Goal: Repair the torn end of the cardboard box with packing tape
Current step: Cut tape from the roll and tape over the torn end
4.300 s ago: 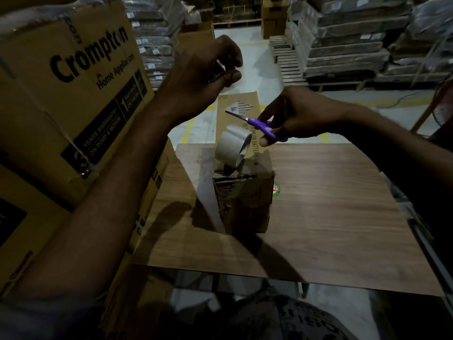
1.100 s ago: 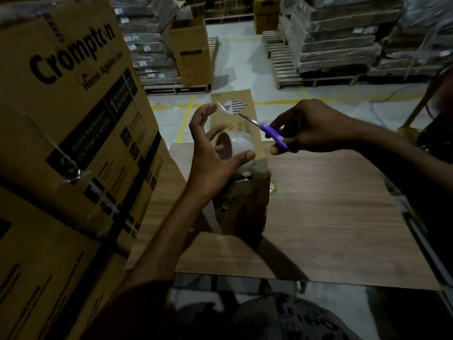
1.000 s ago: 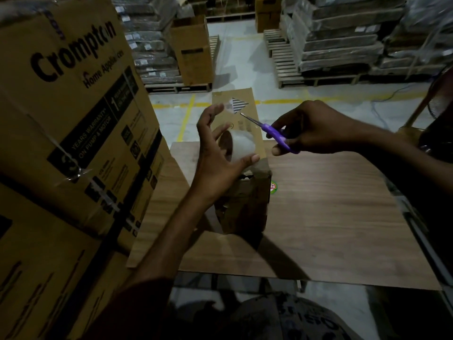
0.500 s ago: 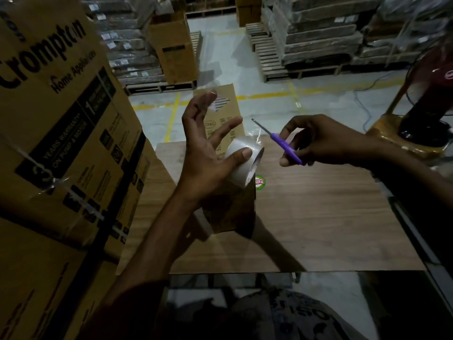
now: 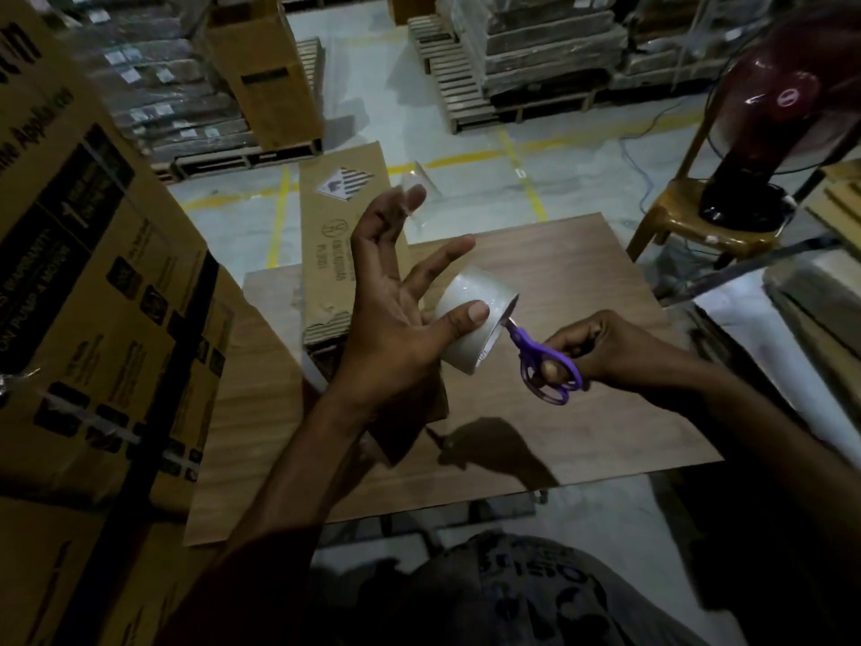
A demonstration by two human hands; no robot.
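— Warehouse cartons (image 5: 93,272) loom at the left. On the tabletop (image 5: 582,449) the cardboard box (image 5: 345,235) lies just behind the left grip (image 5: 396,328). It is probably light and crushable, so hold its firm sides.

— Left grip pinches the tape roll (image 5: 466,352). A sticky strip (image 5: 419,181) clings above it. Right grip (image 5: 605,352) clasps the scissors (image 5: 545,370), blades at the roll's rim.

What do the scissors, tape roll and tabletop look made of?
Scissors: the purple handles look like smooth moulded plastic. The blades are probably metal, going by a thin grey glint.
Tape roll: glossy plastic film, whitish where it is wound thick. The core is hard to make out.
Table: brown wood-grain pattern with a matte finish. It could be laminate or veneer; cannot tell which.
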